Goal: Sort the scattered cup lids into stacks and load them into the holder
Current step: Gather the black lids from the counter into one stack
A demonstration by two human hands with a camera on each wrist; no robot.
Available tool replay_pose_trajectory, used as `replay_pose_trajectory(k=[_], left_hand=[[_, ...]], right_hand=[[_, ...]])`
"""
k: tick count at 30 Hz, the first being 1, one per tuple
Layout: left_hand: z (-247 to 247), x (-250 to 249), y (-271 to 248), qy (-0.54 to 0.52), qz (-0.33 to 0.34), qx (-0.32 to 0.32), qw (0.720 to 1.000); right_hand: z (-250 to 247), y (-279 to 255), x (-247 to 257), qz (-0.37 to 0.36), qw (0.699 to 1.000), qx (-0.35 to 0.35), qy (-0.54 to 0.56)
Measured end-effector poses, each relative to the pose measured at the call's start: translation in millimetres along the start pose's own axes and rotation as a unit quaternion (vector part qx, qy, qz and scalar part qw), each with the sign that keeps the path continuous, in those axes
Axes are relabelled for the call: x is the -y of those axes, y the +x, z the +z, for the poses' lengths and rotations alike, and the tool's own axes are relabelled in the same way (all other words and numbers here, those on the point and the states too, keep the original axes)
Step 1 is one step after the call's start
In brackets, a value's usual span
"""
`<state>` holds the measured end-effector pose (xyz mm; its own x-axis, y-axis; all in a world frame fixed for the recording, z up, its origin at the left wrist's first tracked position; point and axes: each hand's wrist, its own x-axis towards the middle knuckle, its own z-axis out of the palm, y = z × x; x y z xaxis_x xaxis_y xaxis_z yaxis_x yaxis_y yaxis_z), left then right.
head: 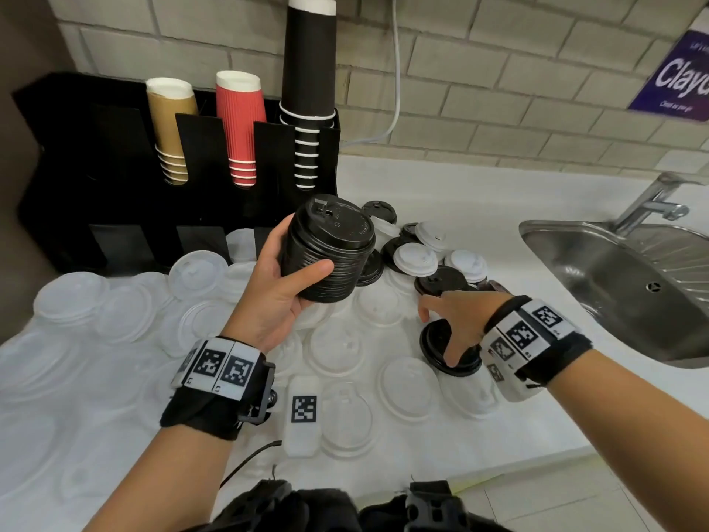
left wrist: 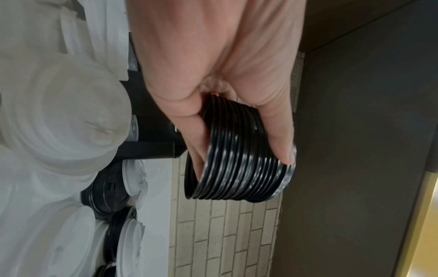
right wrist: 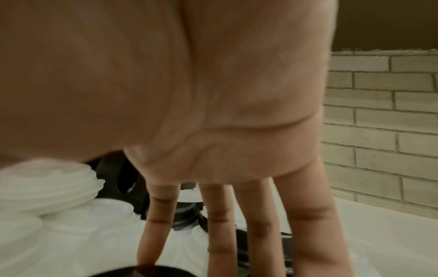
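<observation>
Black ribbed lid stack [head: 330,251] gripped in left hand [head: 280,289].

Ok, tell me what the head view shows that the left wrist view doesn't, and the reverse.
Head only: the right hand reaching down onto a black lid, the cup holder's cup stacks, the sink.

Left wrist only: the ribbed rims of the black lid stack seen edge-on, with a finger on one side and another finger on the opposite side.

Both: the left hand holding that stack, clear lids and more black lids on the counter, brick wall.
</observation>
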<state>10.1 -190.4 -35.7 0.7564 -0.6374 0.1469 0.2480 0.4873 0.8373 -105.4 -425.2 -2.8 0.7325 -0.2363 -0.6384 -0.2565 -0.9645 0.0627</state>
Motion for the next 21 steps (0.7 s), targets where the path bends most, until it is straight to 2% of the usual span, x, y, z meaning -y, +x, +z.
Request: replay_pose_trajectory(k=[2,4,6,8,10,11,15,21], left_hand=[[0.4,2.1,-0.1,0.000,-0.001,0.000,1.000],[0.6,4.5,-0.3,-0.004,-0.004,-0.002,1.000],[1.1,6.8,-0.5,-0.008,-0.010,-0.003,1.000],[2.2,8.8,-0.6,-0.008,-0.015,0.002,1.000],[3.6,10.4,-0.6,-0.006,-0.019,0.004,1.000],[4.4,11.0,-0.7,-0.006,-0.021,0.005,1.000],[8.2,11.4,-2.9,-0.008,-0.023,0.016,1.000],[9.4,9.7,-6.1,0.008,-0.028,0.041,0.999]], right_hand=[[-6.2,-6.3,-2.1,-0.015,0.999,-0.036,0.028],[-20.2,-16.8,-5.3,-0.059,0.985,-0.091,0.134],[-37.1,-29.4,-5.4,-0.115,0.944,-0.166,0.261],[-51.8,-41.0,1.2,-0.174,0.887,-0.241,0.354],[-61.1,-49.5,14.4,-0.225,0.838,-0.283,0.408],[-64.2,-52.2,22.0,-0.242,0.826,-0.293,0.416],[-71.2,-52.4,45.1,-0.280,0.824,-0.302,0.389],[-78.0,-43.9,56.0,-0.276,0.850,-0.289,0.342]])
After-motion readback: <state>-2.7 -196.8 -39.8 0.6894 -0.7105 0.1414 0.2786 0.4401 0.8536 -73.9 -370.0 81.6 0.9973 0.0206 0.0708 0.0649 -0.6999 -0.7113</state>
